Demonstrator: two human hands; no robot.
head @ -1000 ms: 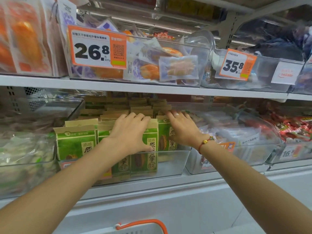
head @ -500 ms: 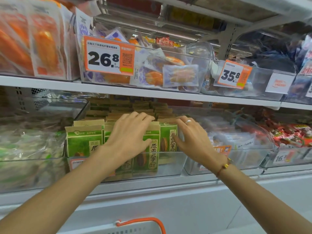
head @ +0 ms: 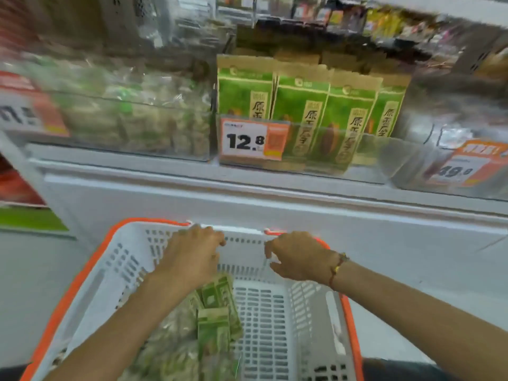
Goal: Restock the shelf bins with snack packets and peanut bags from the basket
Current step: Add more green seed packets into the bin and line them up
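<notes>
Both the left hand (head: 192, 257) and right hand (head: 298, 257), loosely curled and holding nothing, are being lowered over the basket (head: 90, 287), where green packets (head: 217, 317) are lying at 6 o'clock of the bin (head: 302, 149), seemingly for another pickup.

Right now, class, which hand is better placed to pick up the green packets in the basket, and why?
Left. The left hand hovers directly above the green packets in the basket; the right hand hangs over bare basket floor, farther off.
</notes>
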